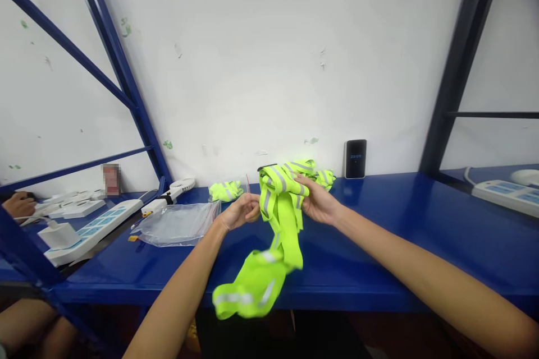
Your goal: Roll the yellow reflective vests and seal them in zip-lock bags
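Note:
A bright yellow-green reflective vest (290,224) with grey stripes hangs in loose folds over the table's front edge, its lower end blurred. My right hand (320,199) is closed on the bunched upper part of it. My left hand (243,210) is at the vest's left side, fingers curled in; what they hold, if anything, is hidden. Behind that hand lies a second folded yellow-green bundle (225,191). Just left of my wrist, a clear zip plastic bag (177,224) lies flat on the blue table (362,258).
A small black-screened device (355,159) stands against the wall at the back right. On the left are a white handheld fan (182,185) and a power strip (96,230). Another person's hand (20,205) shows at far left. Blue frame posts (122,78) flank the table.

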Demonstrator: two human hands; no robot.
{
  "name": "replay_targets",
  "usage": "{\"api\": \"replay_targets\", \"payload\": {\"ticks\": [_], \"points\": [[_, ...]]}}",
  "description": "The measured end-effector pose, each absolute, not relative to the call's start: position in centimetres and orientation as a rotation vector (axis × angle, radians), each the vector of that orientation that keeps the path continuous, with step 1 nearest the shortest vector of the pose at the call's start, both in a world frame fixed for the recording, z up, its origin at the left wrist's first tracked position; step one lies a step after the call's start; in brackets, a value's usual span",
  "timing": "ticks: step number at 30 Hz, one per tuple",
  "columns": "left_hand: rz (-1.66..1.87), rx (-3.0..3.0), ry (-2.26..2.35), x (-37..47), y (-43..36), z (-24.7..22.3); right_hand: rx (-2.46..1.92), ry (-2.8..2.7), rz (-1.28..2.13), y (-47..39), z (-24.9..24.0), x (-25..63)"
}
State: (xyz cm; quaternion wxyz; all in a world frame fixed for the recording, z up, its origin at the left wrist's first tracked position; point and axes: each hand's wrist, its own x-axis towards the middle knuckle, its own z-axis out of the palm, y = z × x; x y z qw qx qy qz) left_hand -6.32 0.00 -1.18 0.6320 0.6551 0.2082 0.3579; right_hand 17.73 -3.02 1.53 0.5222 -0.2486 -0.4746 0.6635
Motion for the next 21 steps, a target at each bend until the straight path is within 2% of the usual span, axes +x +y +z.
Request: {"api": "replay_targets", "payload": {"ticks": [4, 10, 13, 17, 21], "points": [[1.039, 1.569, 0.542, -4.7, -0.7, -1.1, -0.621, -1.073, 1.746, -3.6, 1.3, 17.0], [1.237, 1.861, 0.763, -3.6, -0.3, -2.0, -1.002, -1.289, 1.502, -2.7, -0.8, 17.1], [1.282, 1.735, 0.878, -3.5, 0.3, -2.5, -1.085, -1.682, 1.155, -2.2, -0.8, 18.4], [1.346, 1.424, 0.874, -3.3, 0.7, -2.7, -1.101, -2.013, 0.476, -2.5, -0.5, 19.5], [1.390, 1.266, 0.866, -3.0, 0.7, -2.7, -0.899, -2.227, 0.037, -3.1, -0.9, 19.2]]}}
